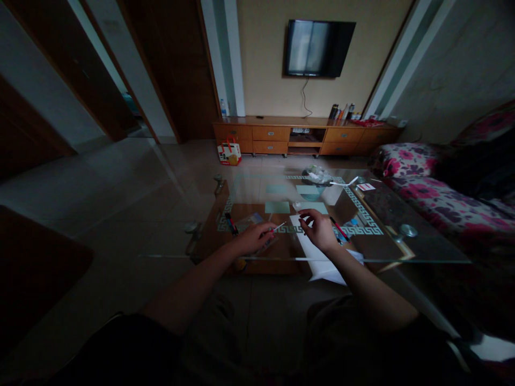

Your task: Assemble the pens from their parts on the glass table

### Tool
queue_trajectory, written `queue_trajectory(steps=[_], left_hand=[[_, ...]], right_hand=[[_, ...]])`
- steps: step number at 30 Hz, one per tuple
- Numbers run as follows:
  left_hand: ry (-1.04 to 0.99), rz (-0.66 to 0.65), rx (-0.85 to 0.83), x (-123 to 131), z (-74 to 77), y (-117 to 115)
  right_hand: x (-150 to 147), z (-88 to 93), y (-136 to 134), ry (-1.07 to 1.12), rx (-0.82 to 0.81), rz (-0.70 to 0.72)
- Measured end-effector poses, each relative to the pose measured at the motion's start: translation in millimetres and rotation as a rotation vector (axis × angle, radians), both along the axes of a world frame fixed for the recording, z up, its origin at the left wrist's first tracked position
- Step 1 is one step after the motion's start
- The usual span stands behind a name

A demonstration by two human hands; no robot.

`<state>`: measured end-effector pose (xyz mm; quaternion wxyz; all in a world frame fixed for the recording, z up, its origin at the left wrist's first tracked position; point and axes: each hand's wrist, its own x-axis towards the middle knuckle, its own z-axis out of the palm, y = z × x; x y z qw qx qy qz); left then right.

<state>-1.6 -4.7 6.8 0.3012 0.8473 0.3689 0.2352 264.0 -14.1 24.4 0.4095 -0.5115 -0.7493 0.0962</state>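
The clear glass-topped coffee table with a Greek-key border (362,214) is the landmark here, standing on a tiled floor with a floral pink sofa (434,198) along its right side and a long orange wooden TV cabinet (306,136) well beyond its far edge, under a dark wall-mounted television (317,48). A red-and-white paper shopping bag (229,151) stands on the floor between the table's far left corner and the cabinet; its print is too small to read.

On the table's near edge lies a white sheet of paper (317,257), its long axis running from the person outward, the near end overhanging the glass. The right hand (321,230) rests on this sheet, fingers curled, thumb and forefinger pinched together (whether they nip anything is too dim to tell).

Just left of the sheet, the left hand (253,238) is closed around a thin white stick-like pen (279,226), whose long axis runs left to right, tip pointing right and slightly away, towards the right hand.

A red-and-black pen (340,229) lies right of the sheet, pointing diagonally away to the left. Another dark marker (230,223) lies near the table's left border. A small white card with red print (366,187) sits at the far right; illegible.
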Motion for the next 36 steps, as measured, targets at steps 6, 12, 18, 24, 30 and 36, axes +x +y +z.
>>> queue_trajectory(steps=[6,12,18,24,30,36], left_hand=[[-0.006,-0.011,-0.052,-1,-3.5,2],[-0.009,-0.01,0.012,0,-3.8,2],[-0.007,-0.012,0.025,-1,-1.6,2],[-0.005,-0.011,0.015,-1,-3.0,2],[-0.001,-0.018,0.002,-1,-3.9,3],[-0.008,-0.025,-0.004,-1,-5.5,3]], right_hand=[[16,4.7,3,0.033,0.036,-0.075],[25,-2.9,9,-0.037,-0.049,-0.06],[25,-11.9,13,-0.348,-0.09,0.033],[24,-18.2,15,-0.562,-0.189,0.037],[25,-24.6,16,-0.578,-0.275,0.026],[25,-30.1,17,-0.592,-0.28,0.033]])
